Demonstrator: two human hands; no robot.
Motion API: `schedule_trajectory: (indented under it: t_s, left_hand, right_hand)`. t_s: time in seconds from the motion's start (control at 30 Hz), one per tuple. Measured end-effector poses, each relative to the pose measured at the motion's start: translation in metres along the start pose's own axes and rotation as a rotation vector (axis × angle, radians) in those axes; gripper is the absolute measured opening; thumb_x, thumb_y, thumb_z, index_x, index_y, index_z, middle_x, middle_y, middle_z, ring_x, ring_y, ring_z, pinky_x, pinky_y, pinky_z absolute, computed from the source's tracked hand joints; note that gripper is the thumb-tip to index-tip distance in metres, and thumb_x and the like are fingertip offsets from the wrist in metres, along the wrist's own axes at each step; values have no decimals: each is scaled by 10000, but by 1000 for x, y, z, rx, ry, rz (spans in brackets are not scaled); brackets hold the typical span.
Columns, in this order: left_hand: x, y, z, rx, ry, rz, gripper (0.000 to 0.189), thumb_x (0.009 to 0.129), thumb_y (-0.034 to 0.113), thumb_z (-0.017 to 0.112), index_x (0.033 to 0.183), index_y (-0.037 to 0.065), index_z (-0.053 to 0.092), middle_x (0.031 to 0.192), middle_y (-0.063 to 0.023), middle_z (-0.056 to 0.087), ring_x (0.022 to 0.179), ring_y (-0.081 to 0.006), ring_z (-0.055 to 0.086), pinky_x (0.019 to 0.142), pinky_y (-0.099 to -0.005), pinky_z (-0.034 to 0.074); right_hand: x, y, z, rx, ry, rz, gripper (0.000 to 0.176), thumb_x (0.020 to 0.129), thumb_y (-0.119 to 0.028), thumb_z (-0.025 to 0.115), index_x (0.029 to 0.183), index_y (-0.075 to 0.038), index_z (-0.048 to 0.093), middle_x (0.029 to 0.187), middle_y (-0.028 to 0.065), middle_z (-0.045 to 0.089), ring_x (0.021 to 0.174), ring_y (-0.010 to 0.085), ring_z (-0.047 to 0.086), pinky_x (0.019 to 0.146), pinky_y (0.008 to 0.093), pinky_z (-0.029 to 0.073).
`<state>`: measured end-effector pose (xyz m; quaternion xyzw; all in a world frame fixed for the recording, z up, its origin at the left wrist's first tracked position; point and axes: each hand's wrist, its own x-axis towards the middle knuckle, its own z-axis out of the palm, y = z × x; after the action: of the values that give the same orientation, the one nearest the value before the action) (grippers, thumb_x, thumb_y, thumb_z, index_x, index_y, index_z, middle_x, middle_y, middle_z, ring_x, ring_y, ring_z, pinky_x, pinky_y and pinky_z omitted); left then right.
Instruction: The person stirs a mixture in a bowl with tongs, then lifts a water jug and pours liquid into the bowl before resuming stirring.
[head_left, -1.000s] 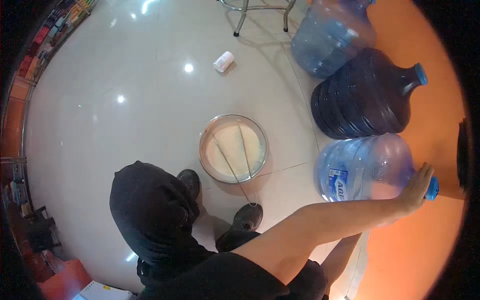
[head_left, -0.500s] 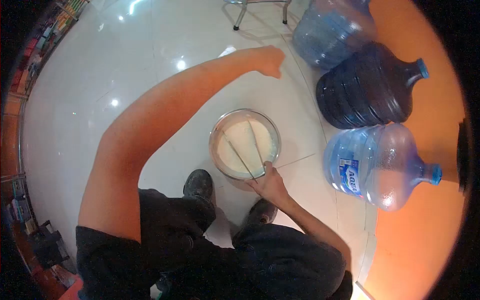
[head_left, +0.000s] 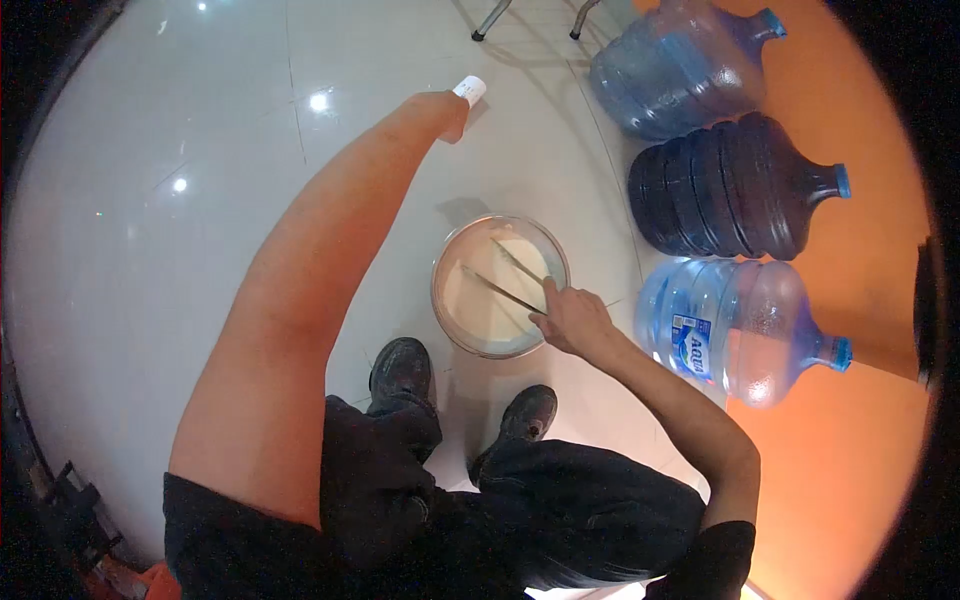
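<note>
My right hand (head_left: 575, 318) is closed around a pair of long, thin metal tongs (head_left: 508, 290). The two arms stand apart and reach into a round metal bowl (head_left: 436, 300) on the floor. Inside is a pale, cream-coloured mixture (head_left: 480, 310), and the far tips meet its surface. Stretched out well beyond the bowl, my left hand (head_left: 445, 112) is closed around a small white container (head_left: 470, 90). Only one end of the container shows past the fingers, and small dark marks are on it, too small to read.
Large water jugs lie on their sides at the right: a clear labelled one (head_left: 700, 330), a dark one (head_left: 720, 190) and a bluish one (head_left: 680, 70). Metal stool legs (head_left: 490, 20) stand at the far edge. My shoes (head_left: 403, 372) are close to the bowl on the tiled floor.
My left hand has come back leftward to the white container on the floor and taken hold of it. My right hand and the tongs have shifted up and right over the bowl's rim.
</note>
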<state>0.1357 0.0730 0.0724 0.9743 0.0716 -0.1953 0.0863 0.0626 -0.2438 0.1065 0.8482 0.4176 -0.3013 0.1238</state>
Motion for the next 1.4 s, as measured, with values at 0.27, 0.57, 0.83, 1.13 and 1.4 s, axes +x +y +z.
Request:
schedule_trajectory:
  t_s: [0.27, 0.57, 0.83, 1.13, 1.4]
  left_hand:
    - [0, 22, -3, 63, -195, 20, 398, 733, 137, 571, 1115, 27, 561, 1172, -138, 555, 1058, -308, 549, 853, -405, 467]
    - [18, 18, 14, 130, -103, 58, 347, 690, 155, 582, 997, -3, 621, 1020, -165, 623, 950, -290, 605, 794, -398, 496]
    - [5, 27, 3, 129, -91, 76, 360, 691, 153, 585, 1011, -11, 612, 1011, -168, 624, 941, -291, 609, 784, -393, 500]
    - [6, 29, 7, 114, -94, 50, 376, 689, 161, 592, 1021, -15, 601, 998, -165, 627, 932, -285, 611, 772, -388, 501]
    - [27, 20, 21, 132, -133, -49, 366, 700, 165, 607, 1034, 13, 602, 969, -146, 638, 906, -283, 617, 769, -401, 498]
  right_hand:
    - [-10, -10, 37, 87, 130, -105, 274, 802, -82, 475, 1039, 52, 445, 808, 207, 580, 697, 365, 595, 623, 439, 479]
    - [-39, -6, 34, -61, 121, -192, 252, 782, -65, 466, 1012, 18, 524, 785, 140, 599, 666, 276, 623, 558, 367, 500]
    - [-4, -11, 22, -93, 301, -174, 184, 774, -76, 490, 929, 3, 548, 756, 130, 600, 630, 248, 628, 524, 347, 496]
    - [8, 12, 10, -148, 372, -20, 123, 748, -81, 527, 837, -22, 588, 683, 133, 606, 618, 248, 629, 528, 340, 499]
    - [-17, 22, 4, -122, 268, 92, 116, 711, -69, 544, 643, -43, 634, 696, 151, 622, 668, 271, 641, 576, 360, 506]
